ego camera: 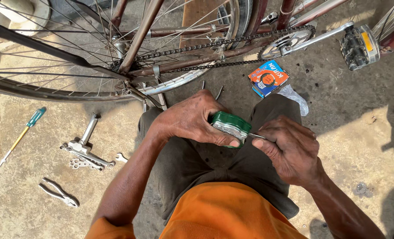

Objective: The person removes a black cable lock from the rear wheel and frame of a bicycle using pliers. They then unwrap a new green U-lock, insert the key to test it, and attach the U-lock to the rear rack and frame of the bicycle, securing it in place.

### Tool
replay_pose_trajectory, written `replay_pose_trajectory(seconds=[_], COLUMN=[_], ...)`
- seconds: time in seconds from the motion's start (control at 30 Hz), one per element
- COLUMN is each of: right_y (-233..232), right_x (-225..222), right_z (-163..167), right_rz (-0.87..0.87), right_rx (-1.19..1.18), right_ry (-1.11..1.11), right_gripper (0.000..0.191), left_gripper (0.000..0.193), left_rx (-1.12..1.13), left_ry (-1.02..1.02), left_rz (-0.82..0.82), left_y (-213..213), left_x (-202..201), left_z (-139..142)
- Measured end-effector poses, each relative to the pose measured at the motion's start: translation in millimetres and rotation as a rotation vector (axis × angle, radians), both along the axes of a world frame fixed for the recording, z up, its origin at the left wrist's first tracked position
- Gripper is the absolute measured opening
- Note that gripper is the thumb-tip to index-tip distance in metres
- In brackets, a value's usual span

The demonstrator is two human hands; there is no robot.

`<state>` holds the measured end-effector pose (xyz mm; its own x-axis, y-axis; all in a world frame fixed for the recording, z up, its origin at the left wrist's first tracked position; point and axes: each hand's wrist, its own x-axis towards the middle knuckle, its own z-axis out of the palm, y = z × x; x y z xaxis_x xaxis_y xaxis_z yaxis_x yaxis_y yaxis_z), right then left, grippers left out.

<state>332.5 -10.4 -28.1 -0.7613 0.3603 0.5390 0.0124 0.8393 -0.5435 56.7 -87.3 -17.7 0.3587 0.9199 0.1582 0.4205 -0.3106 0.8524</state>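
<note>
Left hand [192,119] clamped around green tin [230,127], lid at 3 o'clock. Right hand [290,150] pinched shut on thin metal tool [257,136], tip touching tin.

A small green tin [230,127] is gripped in the left hand [191,118] above the lap, just below the bicycle chain [214,54], while a thin metal tool [257,136] is pressed to the tin's edge by the right hand [290,150].
</note>
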Motion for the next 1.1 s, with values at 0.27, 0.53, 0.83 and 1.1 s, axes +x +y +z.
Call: replay_pose_trajectory(seconds=[0.27, 0.53, 0.83, 1.1], right_y=[5, 0, 6, 13], right_x=[18, -40, -53, -53], right_z=[41, 66, 84, 83], right_rz=[-0.14, -0.004, 0.021, 0.046], right_rx=[-0.15, -0.071, 0.036, 0.171], right_ry=[0.038, 0.092, 0.008, -0.065], right_gripper=[0.017, 0.007, 0.006, 0.01], left_gripper=[0.051, 0.087, 0.092, 0.077], left_rx=[0.027, -0.206, -0.267, -0.19], left_ry=[-0.591, -0.838, -0.862, -0.564], left_rz=[0.306, 0.377, 0.401, 0.389], left_y=[-27, -15, -15, -3], left_x=[-57, -23, -17, -12], left_z=[-16, -61, -48, -38])
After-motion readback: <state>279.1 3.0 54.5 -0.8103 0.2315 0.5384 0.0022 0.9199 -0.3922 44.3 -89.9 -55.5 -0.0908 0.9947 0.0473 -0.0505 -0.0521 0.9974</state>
